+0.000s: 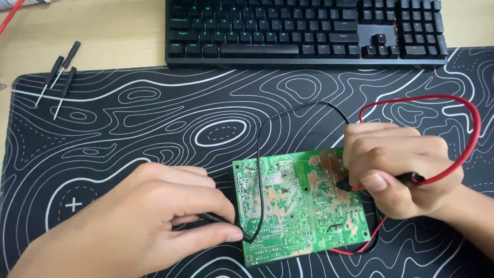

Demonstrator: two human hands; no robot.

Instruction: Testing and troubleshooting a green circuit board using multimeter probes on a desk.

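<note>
A green circuit board (298, 201) lies solder side up on a black desk mat (154, 123) with white contour lines. My left hand (149, 221) pinches a black test probe (226, 226) whose tip touches the board's lower left edge. Its black wire (260, 154) arcs up over the board. My right hand (396, 170) grips a red test probe (406, 179), tip resting on the board's right part. The red wire (463, 118) loops up and around behind that hand.
A black keyboard (303, 31) sits at the mat's far edge. Three small black-handled screwdrivers (59, 74) lie at the mat's far left corner on the wooden desk (82, 31). A red cable (10, 15) crosses the top left corner.
</note>
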